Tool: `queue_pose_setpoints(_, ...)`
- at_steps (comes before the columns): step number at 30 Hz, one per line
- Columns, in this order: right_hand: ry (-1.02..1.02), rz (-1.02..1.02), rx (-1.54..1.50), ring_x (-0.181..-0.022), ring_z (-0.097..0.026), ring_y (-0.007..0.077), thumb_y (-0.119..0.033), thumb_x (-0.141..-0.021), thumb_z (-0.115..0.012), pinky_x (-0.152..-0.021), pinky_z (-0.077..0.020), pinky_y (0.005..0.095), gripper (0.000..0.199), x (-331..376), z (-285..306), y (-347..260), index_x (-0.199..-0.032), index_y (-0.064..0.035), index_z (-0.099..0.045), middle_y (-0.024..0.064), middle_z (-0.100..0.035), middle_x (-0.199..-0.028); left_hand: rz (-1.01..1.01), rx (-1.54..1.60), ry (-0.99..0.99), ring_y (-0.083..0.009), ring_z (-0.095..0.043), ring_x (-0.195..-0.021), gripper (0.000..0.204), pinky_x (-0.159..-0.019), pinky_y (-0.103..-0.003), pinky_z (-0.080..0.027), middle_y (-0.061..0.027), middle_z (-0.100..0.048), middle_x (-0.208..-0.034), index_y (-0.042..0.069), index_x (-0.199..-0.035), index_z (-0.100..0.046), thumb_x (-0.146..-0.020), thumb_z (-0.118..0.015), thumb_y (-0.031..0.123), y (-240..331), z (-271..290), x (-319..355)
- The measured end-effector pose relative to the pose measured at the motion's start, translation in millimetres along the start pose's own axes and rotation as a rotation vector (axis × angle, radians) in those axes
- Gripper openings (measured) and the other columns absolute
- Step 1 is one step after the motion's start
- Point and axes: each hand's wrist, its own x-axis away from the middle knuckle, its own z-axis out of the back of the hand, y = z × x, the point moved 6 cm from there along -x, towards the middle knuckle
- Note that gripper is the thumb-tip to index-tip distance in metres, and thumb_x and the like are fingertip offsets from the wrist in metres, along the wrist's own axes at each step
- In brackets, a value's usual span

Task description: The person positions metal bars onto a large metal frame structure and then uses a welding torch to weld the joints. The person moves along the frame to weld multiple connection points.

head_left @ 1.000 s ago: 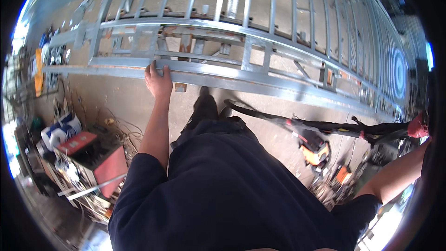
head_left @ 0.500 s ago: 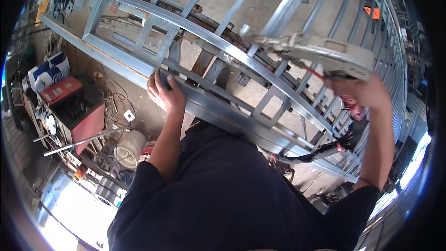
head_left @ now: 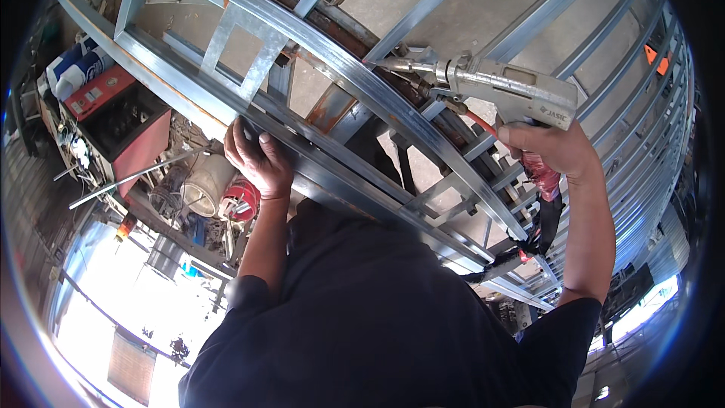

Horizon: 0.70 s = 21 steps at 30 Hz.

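Observation:
In my right hand [head_left: 555, 147] is a pale grey welding gun [head_left: 513, 94], held by its red-wrapped handle, my fingers closed round it. Its nozzle points left, and the tip is at the joint between a crossbar [head_left: 430, 7] and a long curved rail [head_left: 332, 60] of a galvanized steel frame. My left hand [head_left: 257, 162] grips the near steel tube [head_left: 317, 174] of that frame, fingers curled over its edge and thumb held apart. Next to it, a flat bracket with a square opening [head_left: 253, 68] joins the tubes. A black-sleeved cable [head_left: 547, 223] hangs from the gun.
To my left stand a red open-topped cabinet [head_left: 143, 140], a dirty white bucket [head_left: 208, 185] and a red reel-like item [head_left: 240, 200]. A thin metal bar [head_left: 136, 175] lies slanted there. Many parallel steel bars [head_left: 627, 113] stretch off to the right. An orange piece [head_left: 657, 59] shows at the far right.
The welding gun has moved left and come to rest with its tip at the rail joint; it was blurred by motion before. My left hand stays on the tube. The view has shifted slightly.

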Motion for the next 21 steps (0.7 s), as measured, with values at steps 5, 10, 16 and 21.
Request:
queue_pose_setpoints(5,-0.027,0.017,0.023,-0.081,-0.068,0.0152,-0.017,-0.078,-0.086,-0.064,-0.0585,0.03,0.05,-10,1,6,-0.121,-0.0023,-0.066,0.008,-0.071,-0.099,0.011,0.014,-0.012,-0.0381,-0.047,-0.124,0.056,-0.108,-0.048,-0.037,-0.023,-0.046,-0.135,-0.003,-0.143,-0.045,-0.103,-0.052,0.036,1,0,-1)
queue_pose_setpoints(10,-0.024,-0.006,0.031,-0.078,-0.066,0.0144,-0.018,-0.079,-0.086,-0.063,-0.0572,0.0298,0.049,-11,-2,7,-0.121,-0.0018,-0.066,0.0074,-0.071,-0.096,0.011,-0.013,-0.039,-0.0379,-0.046,-0.126,0.057,-0.109,-0.048,-0.036,-0.0227,-0.043,-0.137,-0.001,-0.144,-0.043,-0.104,-0.051,0.038,-1,0,0)
queue_pose_setpoints(16,-0.044,0.019,0.02,-0.071,-0.061,0.0104,-0.015,-0.08,-0.084,-0.061,-0.0521,0.0264,0.05,-12,-6,7,-0.124,-0.0008,-0.064,0.0034,-0.068,-0.09,0.01,-0.005,-0.046,-0.0377,-0.045,-0.127,0.058,-0.109,-0.048,-0.036,-0.0224,-0.042,-0.137,0.0,-0.145,-0.042,-0.104,-0.051,0.039,-1,-1,0)
queue_pose_setpoints(21,-0.038,0.025,0.056,-0.072,-0.061,0.0096,-0.015,-0.081,-0.084,-0.062,-0.0516,0.0263,0.048,-13,-6,7,-0.123,-0.0018,-0.065,0.0029,-0.069,-0.091,0.024,0.026,-0.042,-0.0372,-0.044,-0.127,0.057,-0.109,-0.048,-0.036,-0.0222,-0.04,-0.138,-0.001,-0.146,-0.041,-0.104,-0.049,0.038,-1,-1,2)
